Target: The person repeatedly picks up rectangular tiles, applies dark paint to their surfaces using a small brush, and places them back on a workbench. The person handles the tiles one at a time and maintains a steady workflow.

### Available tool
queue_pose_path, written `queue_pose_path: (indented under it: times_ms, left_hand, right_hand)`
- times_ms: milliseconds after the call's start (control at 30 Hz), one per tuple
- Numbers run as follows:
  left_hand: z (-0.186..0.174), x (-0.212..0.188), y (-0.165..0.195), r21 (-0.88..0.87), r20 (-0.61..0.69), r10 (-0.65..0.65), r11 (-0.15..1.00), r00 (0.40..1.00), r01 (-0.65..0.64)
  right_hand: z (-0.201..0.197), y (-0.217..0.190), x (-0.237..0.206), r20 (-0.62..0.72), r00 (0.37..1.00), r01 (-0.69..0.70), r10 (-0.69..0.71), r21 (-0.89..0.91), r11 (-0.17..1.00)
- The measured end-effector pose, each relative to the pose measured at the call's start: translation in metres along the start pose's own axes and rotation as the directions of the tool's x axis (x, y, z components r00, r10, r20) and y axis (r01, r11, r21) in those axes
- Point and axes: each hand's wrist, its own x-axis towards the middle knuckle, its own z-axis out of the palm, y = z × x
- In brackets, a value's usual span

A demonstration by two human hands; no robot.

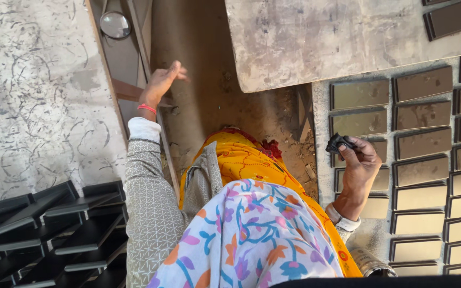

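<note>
Right hand (359,162) pinches small dark crumpled wad (338,143) in fingertips, above rows of flat rectangular dark-rimmed trays (421,143) on right table; tray insides dull brown, contents unclear; count cut off by frame edge. Left hand (161,81) open, fingers loosely spread, empty, over metal frame (134,58). Black empty trays (54,229) stacked lower left. Round lens (115,24) top.
</note>
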Motion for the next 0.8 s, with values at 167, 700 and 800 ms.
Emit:
queue_pose_path:
  times_ms: [167,700,800]
  left_hand:
    - [0.023,0.004,-0.018,0.661,-0.3,0.029,0.727,0.954,0.186]
    - [0.032,0.001,0.015,-0.3,-0.202,0.132,0.935,0.97,-0.189]
    - [0.035,0.02,0.009,-0.276,-0.343,0.106,0.938,0.933,-0.208]
  right_hand:
    - [-0.016,0.001,0.01,0.042,0.999,-0.016,0.017,-0.035,0.999]
    - [-0.007,0.016,0.055,0.293,0.951,-0.248,0.095,0.545,0.801]
    - [0.003,0.021,0.055,0.381,0.917,-0.349,0.119,0.62,0.703]
